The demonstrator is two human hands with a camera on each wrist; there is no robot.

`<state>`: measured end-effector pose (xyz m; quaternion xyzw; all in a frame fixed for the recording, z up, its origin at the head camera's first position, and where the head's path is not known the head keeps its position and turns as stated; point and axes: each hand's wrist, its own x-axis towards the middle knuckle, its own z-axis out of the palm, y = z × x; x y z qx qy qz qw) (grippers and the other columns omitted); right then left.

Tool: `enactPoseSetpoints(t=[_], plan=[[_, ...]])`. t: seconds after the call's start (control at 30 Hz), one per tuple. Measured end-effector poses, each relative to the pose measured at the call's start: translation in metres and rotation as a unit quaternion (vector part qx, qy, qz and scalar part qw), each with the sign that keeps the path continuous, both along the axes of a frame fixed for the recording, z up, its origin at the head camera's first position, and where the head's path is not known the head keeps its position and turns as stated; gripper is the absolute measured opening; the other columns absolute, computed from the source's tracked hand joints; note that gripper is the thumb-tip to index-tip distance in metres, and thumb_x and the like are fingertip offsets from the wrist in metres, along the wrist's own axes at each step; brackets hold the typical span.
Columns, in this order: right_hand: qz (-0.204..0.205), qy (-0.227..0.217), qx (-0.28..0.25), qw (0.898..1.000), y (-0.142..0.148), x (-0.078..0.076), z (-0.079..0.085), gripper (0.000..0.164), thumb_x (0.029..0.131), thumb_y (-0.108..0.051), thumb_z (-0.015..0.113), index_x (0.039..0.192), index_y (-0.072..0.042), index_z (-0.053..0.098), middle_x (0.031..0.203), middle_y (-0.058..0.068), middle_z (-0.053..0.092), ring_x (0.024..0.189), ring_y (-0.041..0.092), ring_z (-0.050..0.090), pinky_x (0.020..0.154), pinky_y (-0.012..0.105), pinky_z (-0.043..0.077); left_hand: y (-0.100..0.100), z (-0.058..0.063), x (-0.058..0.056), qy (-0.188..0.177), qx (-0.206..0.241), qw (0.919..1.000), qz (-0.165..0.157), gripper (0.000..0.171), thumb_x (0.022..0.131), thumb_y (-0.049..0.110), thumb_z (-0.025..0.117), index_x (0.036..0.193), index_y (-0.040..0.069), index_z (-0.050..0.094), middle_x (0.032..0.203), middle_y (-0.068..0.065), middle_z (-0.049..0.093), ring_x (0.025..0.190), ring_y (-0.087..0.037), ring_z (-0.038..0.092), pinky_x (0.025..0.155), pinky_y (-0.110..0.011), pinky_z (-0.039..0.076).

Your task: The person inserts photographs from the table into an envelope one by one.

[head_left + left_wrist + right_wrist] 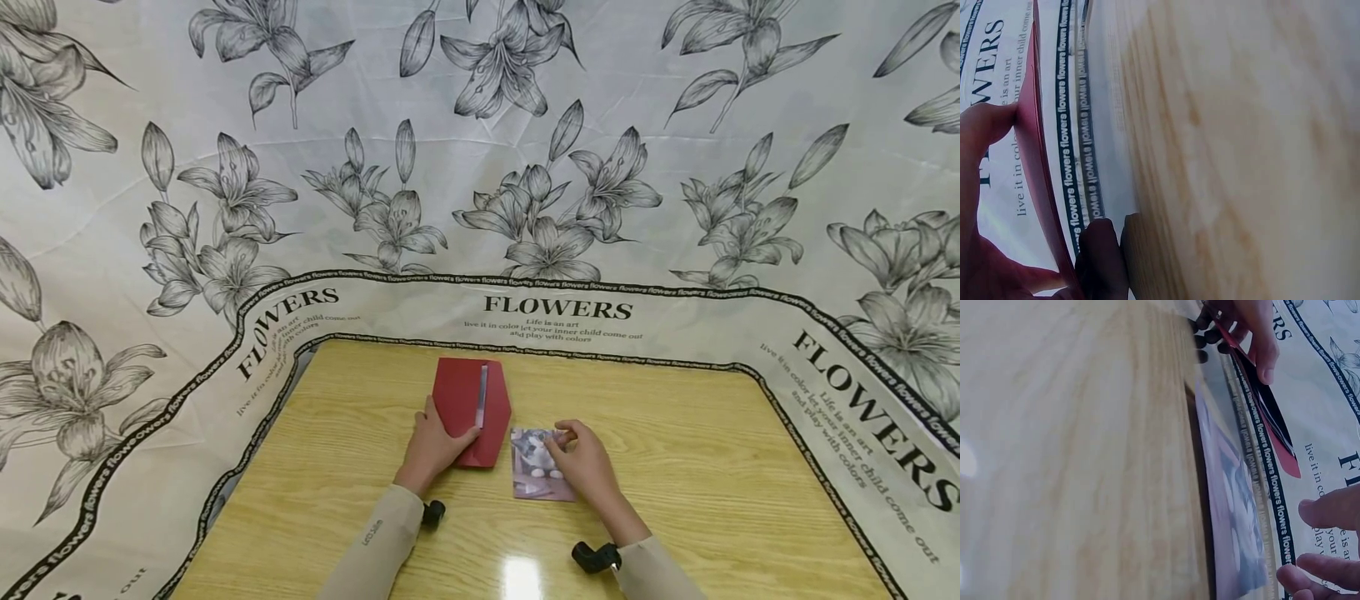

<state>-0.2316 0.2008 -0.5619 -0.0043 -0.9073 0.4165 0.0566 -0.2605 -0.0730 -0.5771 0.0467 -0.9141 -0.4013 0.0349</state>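
My left hand (433, 447) grips a red envelope (456, 392), thumb on its upper face and fingers beneath, as the right wrist view shows. A narrow strip of a picture (482, 392) shows on the envelope's face near its right side. To the right of the envelope, a square photo card (529, 483) with a grey and white furry animal lies on the table. Over the card's right side is my right hand (590, 468), fingers loosely bent. In the right wrist view its fingertips (1315, 514) are apart from the photo card (1235, 512), with nothing between them.
The wood-grain table (360, 500) spreads under both hands. A white cloth (405, 308) printed with black flowers and lettering stands around its back and sides. Black wrist straps (596, 557) sit by both sleeves. A bright reflection lies near the front.
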Motion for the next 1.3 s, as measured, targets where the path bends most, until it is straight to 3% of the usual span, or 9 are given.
enactPoseSetpoints(t=[0.33, 0.77, 1.03, 1.3], plan=[[-0.014, -0.004, 0.089, 0.996, 0.011, 0.016, -0.008, 0.056, 0.093, -0.031, 0.085, 0.131, 0.005, 0.066, 0.107, 0.016, 0.069, 0.099, 0.034, 0.067, 0.086, 0.056, 0.053, 0.000, 0.001, 0.001, 0.001, -0.001, 1.0000, -0.002, 0.121, 0.086, 0.059, 0.084, 0.168, -0.002, 0.020, 0.129, -0.029, 0.051, 0.099, -0.035, 0.064, 0.089, -0.053, 0.058], [-0.016, -0.023, 0.137, 0.990, 0.013, 0.029, -0.014, 0.076, 0.082, -0.050, 0.091, 0.122, 0.008, 0.066, 0.114, 0.022, 0.062, 0.101, 0.038, 0.063, 0.089, 0.057, 0.055, 0.002, 0.003, 0.002, 0.000, -0.001, 1.0000, 0.002, 0.121, 0.085, 0.059, 0.085, 0.168, -0.002, 0.020, 0.128, -0.029, 0.051, 0.097, -0.034, 0.064, 0.088, -0.053, 0.058], [-0.014, -0.010, 0.152, 0.988, 0.007, 0.032, -0.013, 0.074, 0.075, -0.050, 0.096, 0.108, 0.006, 0.061, 0.101, 0.018, 0.054, 0.091, 0.033, 0.053, 0.082, 0.052, 0.049, 0.000, 0.002, 0.003, 0.000, 0.000, 1.0000, -0.002, 0.121, 0.086, 0.058, 0.085, 0.168, -0.003, 0.020, 0.130, -0.030, 0.050, 0.098, -0.035, 0.064, 0.089, -0.054, 0.058], [-0.019, -0.022, 0.162, 0.986, 0.005, 0.032, -0.013, 0.069, 0.075, -0.051, 0.095, 0.104, 0.003, 0.062, 0.099, 0.015, 0.053, 0.090, 0.031, 0.053, 0.081, 0.052, 0.048, 0.000, 0.002, 0.003, 0.001, 0.001, 1.0000, -0.004, 0.121, 0.086, 0.058, 0.085, 0.168, -0.003, 0.020, 0.130, -0.030, 0.050, 0.099, -0.035, 0.064, 0.089, -0.054, 0.058]])
